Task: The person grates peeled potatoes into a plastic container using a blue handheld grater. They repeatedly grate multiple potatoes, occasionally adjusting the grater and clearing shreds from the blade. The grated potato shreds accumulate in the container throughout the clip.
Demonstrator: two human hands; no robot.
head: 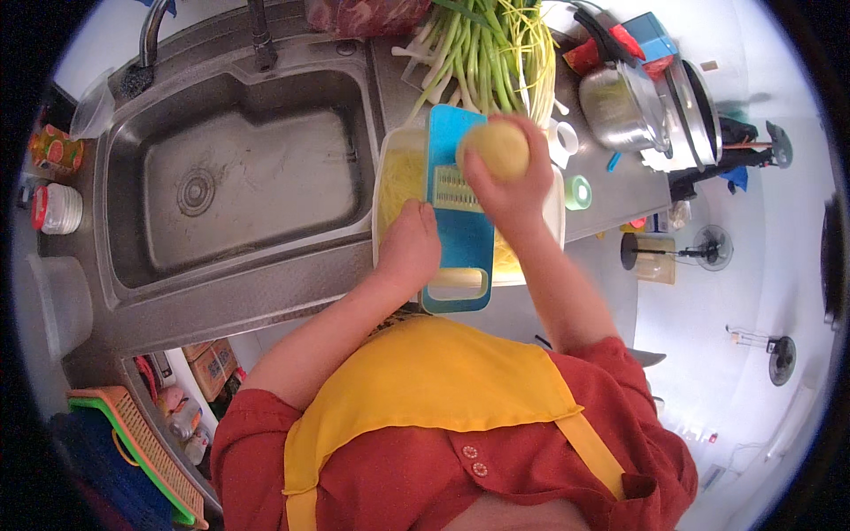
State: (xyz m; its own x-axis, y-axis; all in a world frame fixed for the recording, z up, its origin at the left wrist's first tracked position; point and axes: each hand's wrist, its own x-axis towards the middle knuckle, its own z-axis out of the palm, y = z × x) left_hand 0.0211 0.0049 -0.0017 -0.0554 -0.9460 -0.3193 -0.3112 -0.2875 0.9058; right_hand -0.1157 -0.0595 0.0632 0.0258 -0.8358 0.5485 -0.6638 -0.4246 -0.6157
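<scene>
My right hand (521,179) grips a round, pale yellow peeled potato (499,149) at the upper part of a blue mandoline grater (458,242). The potato is just above the cream shredding insert (455,188); whether it touches the teeth is hard to tell. My left hand (410,242) is closed at the grater's left edge, its thumb against the blue plastic. Beneath the grater stands a whitish rectangular tub (384,156), and the grater lies across it, handle toward me. Fine pale yellow shreds (404,166) fill part of the tub.
A steel sink (259,179) lies to the left, its faucet (151,33) behind. Scallions (478,60) are heaped behind the tub. On the right are a green-capped container (578,192), a white roll (563,139) and a steel pot (621,106). A red-lidded jar (58,209) stands far left.
</scene>
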